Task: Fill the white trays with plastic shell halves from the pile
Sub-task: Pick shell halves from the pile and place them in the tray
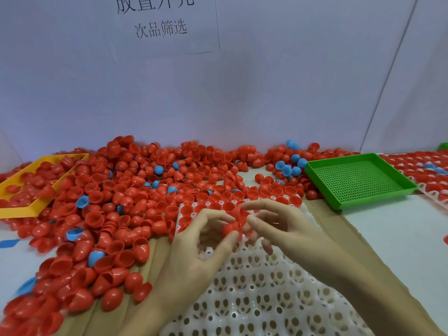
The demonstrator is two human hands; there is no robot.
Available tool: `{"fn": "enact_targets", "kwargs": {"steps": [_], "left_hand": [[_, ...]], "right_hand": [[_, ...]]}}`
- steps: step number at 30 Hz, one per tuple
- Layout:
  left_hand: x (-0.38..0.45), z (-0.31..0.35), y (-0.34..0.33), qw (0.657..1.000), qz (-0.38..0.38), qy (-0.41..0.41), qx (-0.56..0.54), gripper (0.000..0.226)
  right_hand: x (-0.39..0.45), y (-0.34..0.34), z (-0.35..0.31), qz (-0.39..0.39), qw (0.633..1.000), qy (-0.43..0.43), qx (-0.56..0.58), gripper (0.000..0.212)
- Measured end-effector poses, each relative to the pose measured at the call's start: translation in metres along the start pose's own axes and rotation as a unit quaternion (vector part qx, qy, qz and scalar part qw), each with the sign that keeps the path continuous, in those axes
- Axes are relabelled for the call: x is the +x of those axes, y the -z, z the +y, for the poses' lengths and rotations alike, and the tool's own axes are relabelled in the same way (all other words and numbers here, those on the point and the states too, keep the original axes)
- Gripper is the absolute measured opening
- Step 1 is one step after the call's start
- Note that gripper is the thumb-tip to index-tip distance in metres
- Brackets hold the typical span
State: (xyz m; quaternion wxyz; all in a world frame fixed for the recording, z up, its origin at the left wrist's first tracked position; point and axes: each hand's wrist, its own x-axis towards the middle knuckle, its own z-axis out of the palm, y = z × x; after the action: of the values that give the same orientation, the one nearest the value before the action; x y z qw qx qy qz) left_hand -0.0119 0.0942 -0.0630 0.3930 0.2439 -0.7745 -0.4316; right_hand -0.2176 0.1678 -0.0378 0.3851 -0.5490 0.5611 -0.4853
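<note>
A green mesh tray point(358, 180) sits at two o'clock, a yellow tray point(36, 204) at ten, half-buried by the red-and-blue shell pile point(135, 190) spreading across twelve. One white tray point(261, 299) lies dead centre on a pale table point(400, 238) before a white wall point(266, 93). Over it, left hand point(201, 243) and right hand point(274, 221) both pinch red shell halves point(236, 223).

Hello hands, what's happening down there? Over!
Left hand and right hand both pinching red shells over white tray. Far rows filled, near pockets empty. Pile at left; nothing blocking.
</note>
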Motion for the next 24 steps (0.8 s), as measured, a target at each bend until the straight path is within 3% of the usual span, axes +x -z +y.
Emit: {"fn": "enact_targets", "kwargs": {"steps": [4, 8, 13, 20, 22, 24], "left_hand": [[0.006, 0.002, 0.009, 0.977, -0.032, 0.117, -0.177, 0.023], [0.008, -0.002, 0.010, 0.950, -0.051, 0.158, -0.263, 0.026], [0.006, -0.005, 0.008, 0.970, -0.069, 0.131, -0.195, 0.022], [0.007, -0.001, 0.008, 0.987, -0.044, 0.091, -0.123, 0.021], [0.011, -0.001, 0.015, 0.989, -0.011, 0.087, -0.121, 0.022], [0.017, -0.006, 0.029, 0.990, 0.083, 0.072, -0.090, 0.027]], "right_hand": [[0.001, -0.001, 0.000, 0.022, 0.998, 0.045, -0.042, 0.030], [0.001, -0.011, 0.005, 0.043, 0.990, 0.090, -0.100, 0.027], [0.002, -0.016, 0.010, 0.069, 0.989, 0.084, -0.097, 0.010], [0.004, -0.012, 0.011, 0.064, 0.996, 0.052, -0.044, 0.007], [0.003, -0.011, 0.011, 0.070, 0.996, 0.044, -0.034, 0.008], [0.003, -0.008, 0.010, 0.072, 0.996, 0.036, -0.025, 0.008]]}}
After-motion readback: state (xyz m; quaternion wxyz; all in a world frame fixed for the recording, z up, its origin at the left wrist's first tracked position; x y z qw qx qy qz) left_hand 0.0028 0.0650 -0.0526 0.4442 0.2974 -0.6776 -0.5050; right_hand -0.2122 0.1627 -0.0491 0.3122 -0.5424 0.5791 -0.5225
